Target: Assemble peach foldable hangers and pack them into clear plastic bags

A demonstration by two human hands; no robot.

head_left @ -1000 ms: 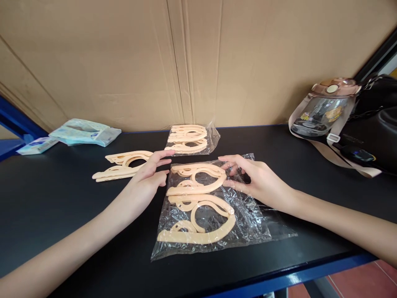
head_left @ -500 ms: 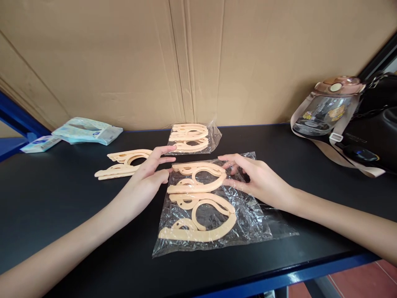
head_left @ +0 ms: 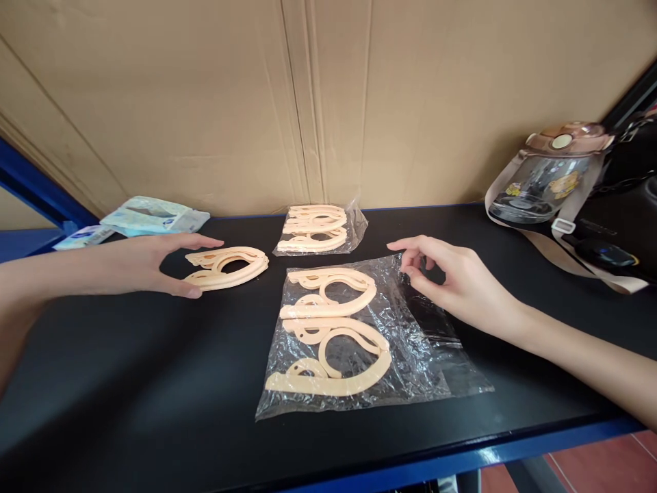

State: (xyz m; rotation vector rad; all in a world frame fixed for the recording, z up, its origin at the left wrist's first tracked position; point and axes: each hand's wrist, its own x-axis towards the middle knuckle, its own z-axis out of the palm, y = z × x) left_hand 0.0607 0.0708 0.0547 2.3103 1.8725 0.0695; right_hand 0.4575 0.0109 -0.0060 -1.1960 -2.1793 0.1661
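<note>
- The left hand (head_left: 138, 263) reached in from the side with its fingers (head_left: 202, 241) spread, thumb and forefinger wide apart, about the near end of the loose pale hanger (head_left: 236, 274); whether it touched could not be told.
- That hanger lay folded on the black desk (head_left: 205, 411), left of the front clear bag (head_left: 426, 366) and apart from it.
- The right hand (head_left: 456, 277) was at the front bag's far right corner, fingers curled and thumb bent toward them; I cannot tell whether they pinched the film.
- The front bag lay flat and held folded pale hangers (head_left: 333, 387); behind it lay a smaller clear bag (head_left: 356, 229), also with pale hangers inside.
- A blue packet (head_left: 154, 218) lay at the back left; a strapped bottle (head_left: 544, 185) stood at the right — just beside a black bag (head_left: 623, 212).
</note>
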